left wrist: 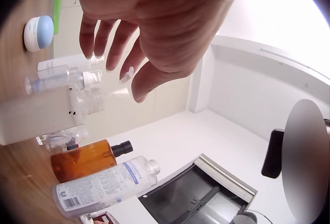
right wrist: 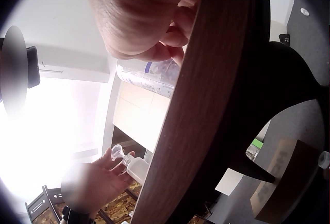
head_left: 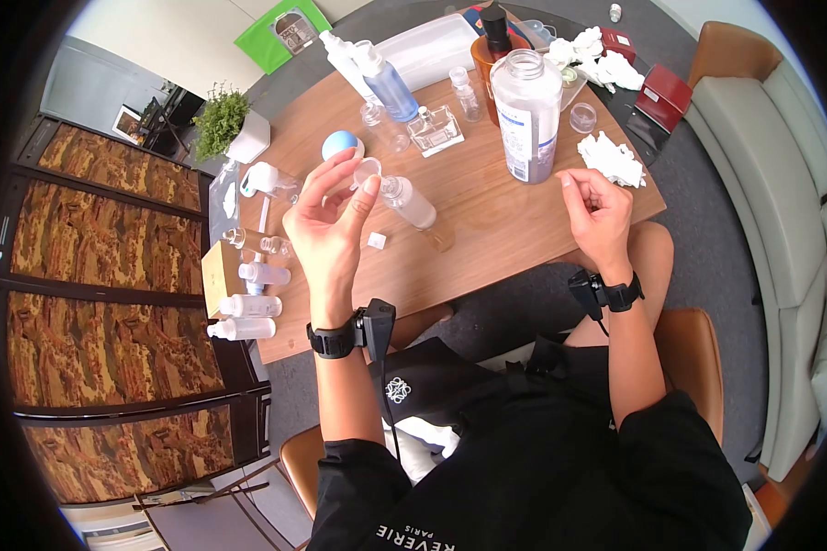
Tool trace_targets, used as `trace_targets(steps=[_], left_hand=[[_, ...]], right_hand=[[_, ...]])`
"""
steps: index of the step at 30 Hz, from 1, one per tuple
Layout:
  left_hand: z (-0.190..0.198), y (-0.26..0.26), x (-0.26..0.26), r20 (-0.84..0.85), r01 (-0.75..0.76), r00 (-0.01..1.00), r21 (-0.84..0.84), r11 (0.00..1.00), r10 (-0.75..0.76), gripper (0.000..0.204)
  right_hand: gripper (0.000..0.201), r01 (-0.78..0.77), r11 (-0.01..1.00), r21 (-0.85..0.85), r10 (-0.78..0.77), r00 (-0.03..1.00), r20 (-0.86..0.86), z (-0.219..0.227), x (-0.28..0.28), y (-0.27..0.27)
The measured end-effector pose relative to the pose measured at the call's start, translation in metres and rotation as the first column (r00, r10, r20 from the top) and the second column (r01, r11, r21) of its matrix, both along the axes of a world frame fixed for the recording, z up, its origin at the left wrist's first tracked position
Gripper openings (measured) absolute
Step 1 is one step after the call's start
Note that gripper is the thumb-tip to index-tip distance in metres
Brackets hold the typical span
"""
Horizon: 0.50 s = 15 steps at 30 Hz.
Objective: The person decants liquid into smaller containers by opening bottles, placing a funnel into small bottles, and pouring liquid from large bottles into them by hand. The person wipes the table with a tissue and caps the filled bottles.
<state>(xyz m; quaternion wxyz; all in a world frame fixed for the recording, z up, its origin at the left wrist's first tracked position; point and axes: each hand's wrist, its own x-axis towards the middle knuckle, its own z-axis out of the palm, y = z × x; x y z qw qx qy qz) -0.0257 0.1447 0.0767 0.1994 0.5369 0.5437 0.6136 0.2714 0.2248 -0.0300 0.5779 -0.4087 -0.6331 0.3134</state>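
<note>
At the mouth of the upright small bottle (head_left: 413, 205) on the desk (head_left: 501, 234), the nearer left hand (head_left: 329, 216) pinches a funnel (head_left: 368, 171), while the right hand (head_left: 599, 219), loosely curled, empty, is near the big bottle (head_left: 528, 119)

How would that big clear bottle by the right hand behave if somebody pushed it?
The large bottle may tip if pushed high up, as it stands taller than it is wide. Any liquid inside could splash out, since the mouth has no cap. It looks like see-through plastic, so it would probably give slightly when squeezed.
</note>
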Motion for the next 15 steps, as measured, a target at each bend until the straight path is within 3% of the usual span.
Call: trace_targets(steps=[15], left_hand=[[0.0008,-0.0017,0.0016,-0.026,-0.011,1.000,-0.017,1.000,0.011,0.033]], right_hand=[[0.005,0.012,1.000,0.011,-0.012,1.000,0.006,-0.0012,-0.0009,0.0000]])
